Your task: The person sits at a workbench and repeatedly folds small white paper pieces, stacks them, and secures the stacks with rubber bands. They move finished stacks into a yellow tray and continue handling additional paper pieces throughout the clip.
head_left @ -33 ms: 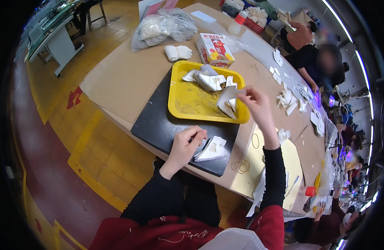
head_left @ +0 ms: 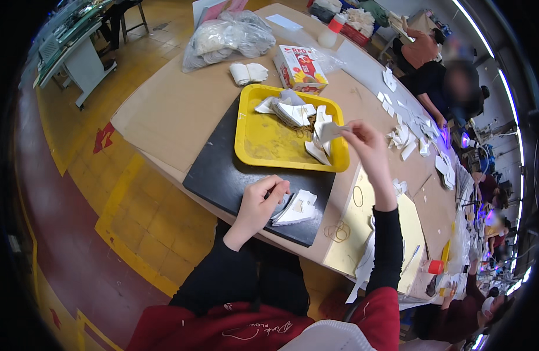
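My right hand [head_left: 366, 143] pinches a small white cut piece [head_left: 332, 132] by its edge, over the right side of a yellow tray [head_left: 246, 153]. Inside the tray lie a white bundle [head_left: 294, 114], more loose white pieces [head_left: 317, 153] and some thin tan rubber bands [head_left: 303, 133]. My left hand [head_left: 262, 202] rests on a black board [head_left: 217, 169] with its fingers curled closed. What it holds, if anything, is hidden. Close beside its fingertips is a stack of white cut pieces [head_left: 297, 209].
Beyond the tray stand a red and white box [head_left: 301, 70], a white roll [head_left: 248, 74] and a filled clear plastic bag [head_left: 225, 41]. Rubber bands [head_left: 337, 232] lie on yellowish paper at the right, near a pen [head_left: 410, 260]. Scattered white pieces [head_left: 401, 137] and other people are farther right.
My right hand has shifted slightly right, and the white piece in it has swung up and away from the pieces in the tray. My left hand stays in place.
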`<state>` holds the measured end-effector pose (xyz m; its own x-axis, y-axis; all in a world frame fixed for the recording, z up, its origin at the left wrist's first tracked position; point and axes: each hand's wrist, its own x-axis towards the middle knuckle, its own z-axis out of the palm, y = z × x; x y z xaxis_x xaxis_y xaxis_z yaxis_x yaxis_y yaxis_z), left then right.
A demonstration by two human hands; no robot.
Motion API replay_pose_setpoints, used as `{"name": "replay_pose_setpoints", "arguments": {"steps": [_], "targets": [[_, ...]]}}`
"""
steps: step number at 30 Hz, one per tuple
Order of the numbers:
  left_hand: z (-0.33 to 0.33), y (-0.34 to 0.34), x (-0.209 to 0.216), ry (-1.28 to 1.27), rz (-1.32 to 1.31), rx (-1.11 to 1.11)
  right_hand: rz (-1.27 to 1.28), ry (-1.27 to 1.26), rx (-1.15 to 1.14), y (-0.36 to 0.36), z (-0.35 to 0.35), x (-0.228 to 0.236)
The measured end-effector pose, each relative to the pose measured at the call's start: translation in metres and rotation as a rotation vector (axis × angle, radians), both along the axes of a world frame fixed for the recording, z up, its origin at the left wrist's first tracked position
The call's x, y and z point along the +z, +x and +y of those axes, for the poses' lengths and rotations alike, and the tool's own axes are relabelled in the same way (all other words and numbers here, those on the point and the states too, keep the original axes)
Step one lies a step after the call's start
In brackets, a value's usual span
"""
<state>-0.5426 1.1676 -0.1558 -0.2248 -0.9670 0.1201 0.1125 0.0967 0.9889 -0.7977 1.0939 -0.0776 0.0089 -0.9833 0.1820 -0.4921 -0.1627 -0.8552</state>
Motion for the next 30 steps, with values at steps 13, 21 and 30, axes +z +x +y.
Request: {"name": "replay_pose_setpoints", "arguments": {"steps": [13,21,30], "targets": [[0.003,-0.011,-0.01,-0.091,-0.114,0.135,-0.023,0.43,-0.041,-0.102,0.127,-0.03],[0.006,-0.004,0.001,-0.089,0.096,0.048,0.45,0.158,-0.28,-0.138,0.183,-0.038],[0.155,-0.014,0.128,-0.648,0.918,-1.391,0.572,0.311,-0.275,-0.14,0.188,-0.066]]}}
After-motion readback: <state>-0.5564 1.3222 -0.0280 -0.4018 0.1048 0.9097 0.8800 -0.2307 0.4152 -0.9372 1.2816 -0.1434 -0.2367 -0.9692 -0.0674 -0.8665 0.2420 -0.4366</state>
